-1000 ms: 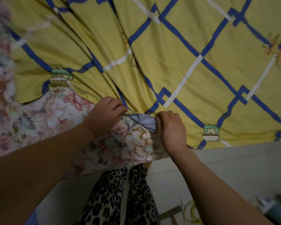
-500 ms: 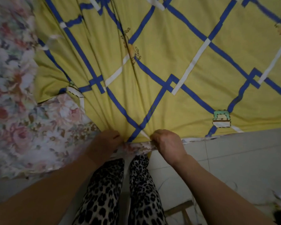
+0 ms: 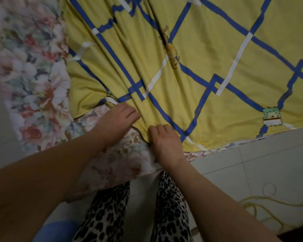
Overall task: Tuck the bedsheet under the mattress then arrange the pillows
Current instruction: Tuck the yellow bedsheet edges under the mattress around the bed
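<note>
A yellow bedsheet point(image 3: 199, 58) with blue and white diamond lines covers most of the bed. Under it, a floral mattress point(image 3: 30, 75) shows along the left side and at the near corner. My left hand point(image 3: 119, 121) rests on the sheet's bunched edge at that corner, fingers curled over the folds. My right hand point(image 3: 164, 138) lies beside it, fingers curled down into the same bunch of yellow cloth. Creases fan out from the two hands across the sheet. No pillows are in view.
My legs in leopard-print trousers point(image 3: 112, 215) stand against the bed's corner. Pale floor tiles point(image 3: 252, 172) lie to the right, with a yellowish cord point(image 3: 262, 201) looping across them. A blue object point(image 3: 56, 229) sits low on the left.
Both hands rose from the mattress edge, where they held the sheet down, onto the top near the corner. More floral mattress corner now shows beneath them.
</note>
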